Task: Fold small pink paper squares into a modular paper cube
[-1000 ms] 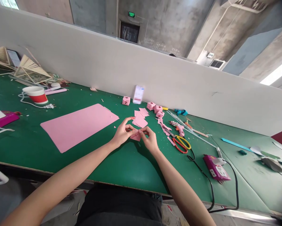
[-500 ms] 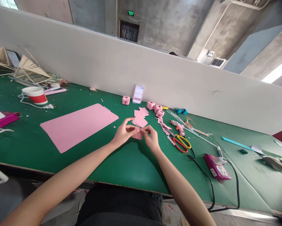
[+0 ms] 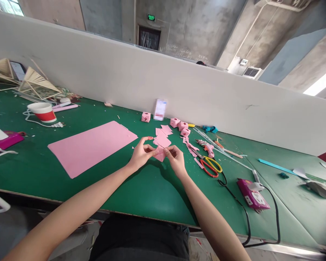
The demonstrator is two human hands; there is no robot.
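On the green table (image 3: pixel 141 197), close to its front edge at the right, lies a purple socket (image 3: pixel 252 195) with a white plug in it. A little farther, the left hand (image 3: pixel 140 155) and the right hand (image 3: pixel 176 159) pinch one small creased paper (image 3: pixel 160 156), each between thumb and finger; this paper is pink and is held in front of the body. To the left, a large pink sheet (image 3: pixel 93 149) lies flat. To the right are the scissors (image 3: pixel 212 165), with one red and one yellow handle, and behind them the glue gun (image 3: pixel 209 149). Just beyond the paper, pink squares (image 3: pixel 162 140) overlap loosely. Farther, three pink cubes (image 3: pixel 183 125) sit together to the right of the phone (image 3: pixel 160 109), which stands upright before the pale partition (image 3: pixel 105 72).
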